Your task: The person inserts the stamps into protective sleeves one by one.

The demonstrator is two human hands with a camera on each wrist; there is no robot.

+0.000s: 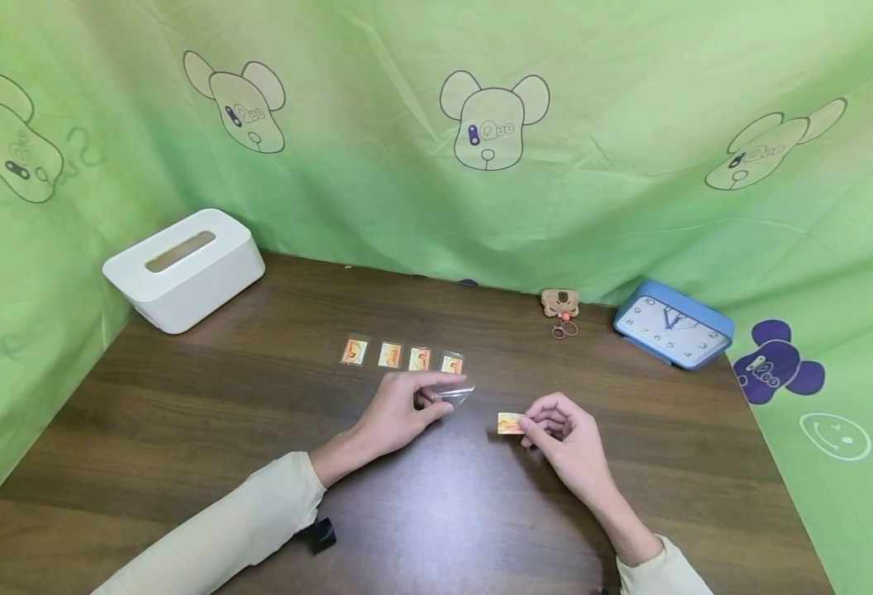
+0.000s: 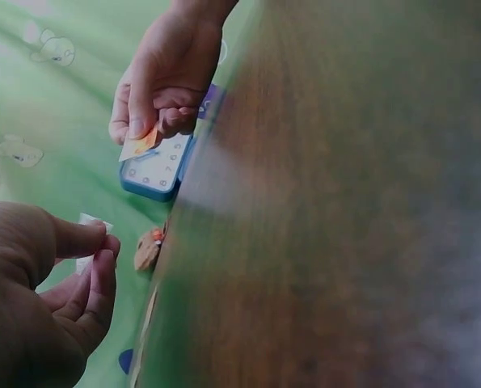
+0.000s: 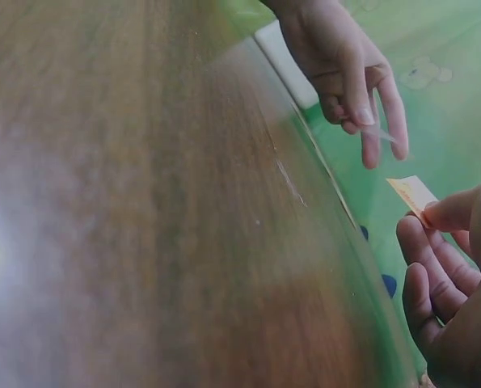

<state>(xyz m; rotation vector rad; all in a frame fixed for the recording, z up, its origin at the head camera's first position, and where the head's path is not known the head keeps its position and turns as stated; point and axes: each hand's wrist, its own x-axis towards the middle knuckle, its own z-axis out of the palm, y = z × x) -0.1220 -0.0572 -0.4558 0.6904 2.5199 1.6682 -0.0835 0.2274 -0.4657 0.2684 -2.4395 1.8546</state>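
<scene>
My left hand (image 1: pixel 399 411) pinches a small clear plastic sleeve (image 1: pixel 457 395) between thumb and fingers, above the table. To its right, my right hand (image 1: pixel 570 450) holds a small card (image 1: pixel 509 423) with yellow and orange print by one end, between thumb and fingers. The card and the sleeve are apart, with a gap between the two hands. In the right wrist view the card (image 3: pixel 414 194) is tilted, its pale side partly showing. Just beyond the left hand lies a row of several similar printed cards (image 1: pixel 389 354) in clear sleeves.
A white tissue box (image 1: pixel 217 285) stands at the back left of the brown wooden table (image 1: pixel 183 430). At the back right are a brown bear-shaped keychain (image 1: pixel 560 302) and a blue clock (image 1: pixel 675 324). A green printed cloth (image 1: pixel 377 165) hangs behind and beside the table.
</scene>
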